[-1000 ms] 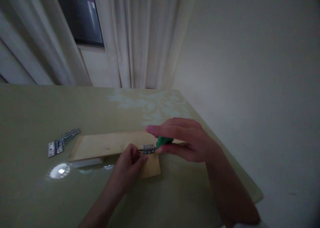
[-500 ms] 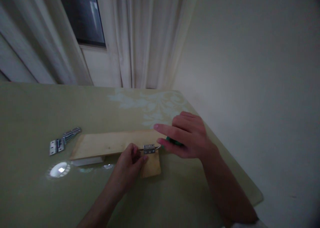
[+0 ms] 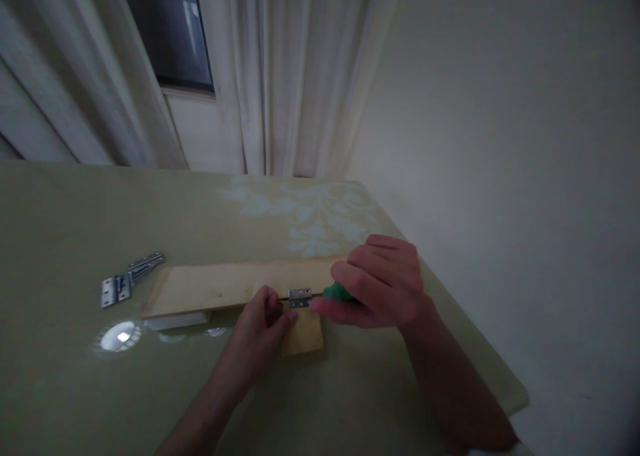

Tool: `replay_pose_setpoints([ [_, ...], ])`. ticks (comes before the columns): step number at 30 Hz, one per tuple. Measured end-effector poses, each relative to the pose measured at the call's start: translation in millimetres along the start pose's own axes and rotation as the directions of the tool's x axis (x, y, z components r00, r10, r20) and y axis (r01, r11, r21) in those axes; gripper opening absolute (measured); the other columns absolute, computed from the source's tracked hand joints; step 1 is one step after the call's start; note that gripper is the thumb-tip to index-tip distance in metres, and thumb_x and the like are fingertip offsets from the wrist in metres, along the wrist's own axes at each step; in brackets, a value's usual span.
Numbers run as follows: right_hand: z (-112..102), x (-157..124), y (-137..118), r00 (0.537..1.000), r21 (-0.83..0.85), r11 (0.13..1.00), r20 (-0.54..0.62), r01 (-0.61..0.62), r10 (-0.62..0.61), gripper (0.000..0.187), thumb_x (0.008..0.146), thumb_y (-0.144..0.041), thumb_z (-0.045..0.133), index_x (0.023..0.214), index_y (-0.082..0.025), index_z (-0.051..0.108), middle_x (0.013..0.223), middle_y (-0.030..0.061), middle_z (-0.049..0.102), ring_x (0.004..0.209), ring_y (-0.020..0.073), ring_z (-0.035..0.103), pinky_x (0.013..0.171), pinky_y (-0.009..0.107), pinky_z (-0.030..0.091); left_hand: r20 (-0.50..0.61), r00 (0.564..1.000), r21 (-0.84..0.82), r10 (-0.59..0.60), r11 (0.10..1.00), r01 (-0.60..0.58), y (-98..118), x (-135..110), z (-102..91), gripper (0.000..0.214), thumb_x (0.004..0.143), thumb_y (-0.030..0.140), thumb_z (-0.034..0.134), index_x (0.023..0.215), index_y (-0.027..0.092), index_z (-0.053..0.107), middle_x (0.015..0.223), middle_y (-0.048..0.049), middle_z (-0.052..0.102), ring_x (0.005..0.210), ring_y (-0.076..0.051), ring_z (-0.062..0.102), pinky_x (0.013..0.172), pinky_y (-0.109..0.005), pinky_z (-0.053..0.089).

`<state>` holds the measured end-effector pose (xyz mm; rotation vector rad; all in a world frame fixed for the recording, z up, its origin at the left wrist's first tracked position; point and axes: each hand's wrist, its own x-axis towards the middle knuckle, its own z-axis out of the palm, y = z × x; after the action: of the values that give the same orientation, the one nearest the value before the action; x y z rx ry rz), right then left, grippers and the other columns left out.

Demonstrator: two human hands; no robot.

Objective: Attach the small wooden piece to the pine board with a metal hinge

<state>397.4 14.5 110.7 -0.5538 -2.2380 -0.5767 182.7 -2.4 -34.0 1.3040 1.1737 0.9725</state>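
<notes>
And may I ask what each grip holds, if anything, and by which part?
The right grip holds a tool by its green handle; the left grip touches the left side of the small wooden piece, but a firm hold is unclear.

Pale curtains (image 3: pixel 300 76) flank a dark window (image 3: pixel 165 33); light is dim.

The person's left forearm (image 3: pixel 213 399) slants up from the bottom edge to the left grip (image 3: pixel 263 323), fingers bent, thumb stretched below them. The right forearm (image 3: pixel 450 376) rises from the lower right; the right grip (image 3: pixel 383 283) is curled, thumb pointing left.
</notes>
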Motion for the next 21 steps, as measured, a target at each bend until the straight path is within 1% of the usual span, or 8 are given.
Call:
replay_pose_setpoints([
  [3, -12.5, 7.5, -4.4, 0.967, 0.207, 0.965, 0.23, -0.159, 0.11, 0.03, 0.101, -0.03, 0.05, 0.126, -0.016, 0.061, 0.111, 0.0111, 0.076, 0.101, 0.0234, 0.072, 0.082, 0.038, 0.057, -0.013, 1.0, 0.019, 0.006, 1.0, -0.006, -1.6, 1.1, 0.3, 0.037, 0.079, 0.038, 0.074, 0.076, 0.027, 0.039, 0.066, 0.0085, 0.045, 0.062, -0.013, 0.041, 0.055, -0.024, 0.034],
  [6, -25.5, 12.9, -5.8, 0.914, 0.412, 0.86, 0.383, -0.302, 0.137, 0.048, 0.106, -0.016, 0.04, 0.154, -0.016, 0.044, 0.156, 0.0145, 0.057, 0.145, 0.0224, 0.054, 0.112, 0.041, 0.051, -0.005, 1.0, -0.001, 0.005, 1.0, -0.005, -3.3, 1.9, 0.6, 0.038, 0.079, 0.038, 0.074, 0.076, 0.027, 0.038, 0.067, 0.0088, 0.045, 0.062, -0.013, 0.041, 0.056, -0.024, 0.035],
  [8, -27.6, 12.7, -5.9, 0.916, 0.392, 0.877, 0.383, -0.279, 0.12, 0.041, 0.11, -0.022, 0.048, 0.15, -0.019, 0.05, 0.143, 0.0115, 0.067, 0.13, 0.0194, 0.065, 0.103, 0.034, 0.055, -0.004, 1.0, -0.005, 0.004, 1.0, -0.004, -3.4, 1.7, 0.7, 0.038, 0.08, 0.039, 0.074, 0.077, 0.027, 0.038, 0.067, 0.0086, 0.045, 0.063, -0.013, 0.042, 0.057, -0.024, 0.037],
  [10, -23.9, 10.8, -7.4, 0.947, 0.204, 0.963, 0.302, -0.174, 0.107, 0.026, 0.107, -0.032, 0.061, 0.127, -0.018, 0.067, 0.102, 0.0057, 0.078, 0.089, 0.018, 0.072, 0.076, 0.031, 0.055, -0.002, 1.0, 0.002, 0.004, 1.0, -0.004, -3.4, 1.0, 0.5, 0.037, 0.081, 0.04, 0.073, 0.077, 0.027, 0.038, 0.068, 0.0085, 0.045, 0.063, -0.014, 0.043, 0.057, -0.025, 0.037],
  [13, -15.8, 10.0, -13.8, 0.98, -0.121, 0.987, 0.158, -0.104, 0.123, 0.024, 0.1, -0.037, 0.068, 0.085, -0.018, 0.07, 0.063, -0.0011, 0.061, 0.055, 0.0158, 0.054, 0.055, 0.033, 0.039, -0.005, 1.0, 0.031, 0.015, 0.999, -0.014, -4.6, 0.5, -0.5, 0.035, 0.083, 0.039, 0.073, 0.079, 0.026, 0.04, 0.07, 0.0078, 0.047, 0.065, -0.014, 0.044, 0.059, -0.026, 0.038],
  [15, -16.1, 12.2, -18.2, 0.963, -0.086, 0.978, 0.178, -0.192, 0.205, 0.025, 0.1, -0.037, 0.062, 0.091, -0.015, 0.071, 0.073, 0.0039, 0.067, 0.064, 0.0194, 0.061, 0.059, 0.035, 0.044, -0.003, 1.0, 0.039, 0.017, 0.999, -0.017, -5.7, 0.7, -1.0, 0.034, 0.083, 0.039, 0.073, 0.08, 0.026, 0.041, 0.07, 0.0073, 0.049, 0.065, -0.014, 0.044, 0.06, -0.026, 0.037],
  [18, -26.5, 15.9, -19.7, 0.9, 0.188, 0.916, 0.337, -0.353, 0.278, 0.041, 0.101, -0.025, 0.047, 0.137, -0.01, 0.059, 0.13, 0.0168, 0.07, 0.121, 0.0278, 0.067, 0.095, 0.041, 0.056, -0.005, 1.0, 0.01, 0.004, 1.0, -0.004, -6.0, 1.4, -0.7, 0.038, 0.081, 0.04, 0.074, 0.077, 0.027, 0.038, 0.067, 0.0087, 0.045, 0.063, -0.013, 0.042, 0.057, -0.025, 0.035],
  [21, -34.7, 14.5, -15.6, 0.875, 0.379, 0.83, 0.421, -0.409, 0.239, 0.051, 0.104, -0.014, 0.042, 0.154, -0.019, 0.043, 0.148, 0.0108, 0.064, 0.136, 0.0197, 0.061, 0.108, 0.036, 0.052, 0.004, 1.0, 0.004, -0.011, 1.0, 0.011, -4.8, 1.4, -0.1, 0.04, 0.081, 0.041, 0.074, 0.077, 0.027, 0.036, 0.066, 0.0098, 0.043, 0.062, -0.013, 0.04, 0.057, -0.025, 0.035],
])
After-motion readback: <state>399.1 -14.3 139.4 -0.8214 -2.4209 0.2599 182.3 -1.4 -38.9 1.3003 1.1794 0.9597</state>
